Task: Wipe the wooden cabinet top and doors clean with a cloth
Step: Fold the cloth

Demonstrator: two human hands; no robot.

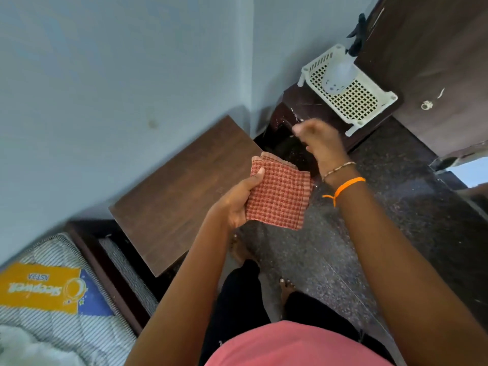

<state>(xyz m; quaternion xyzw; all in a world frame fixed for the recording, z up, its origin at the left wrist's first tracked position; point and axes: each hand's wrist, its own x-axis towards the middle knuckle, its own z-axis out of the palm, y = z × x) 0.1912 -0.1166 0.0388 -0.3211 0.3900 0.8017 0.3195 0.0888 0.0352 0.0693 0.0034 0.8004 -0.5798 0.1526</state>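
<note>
My left hand [239, 200] grips the folded checked cloth [280, 191], thumb clamped on top, above the wooden cabinet top [182, 191], ready to wipe. My right hand [317, 142] hovers beyond, blurred; I can't tell its fingers.

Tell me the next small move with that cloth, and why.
Probably lower the folded checked cloth onto the wooden cabinet top and start wiping. The left hand grips it in the air, clear of the wood, and the right hand holds nothing.
</note>
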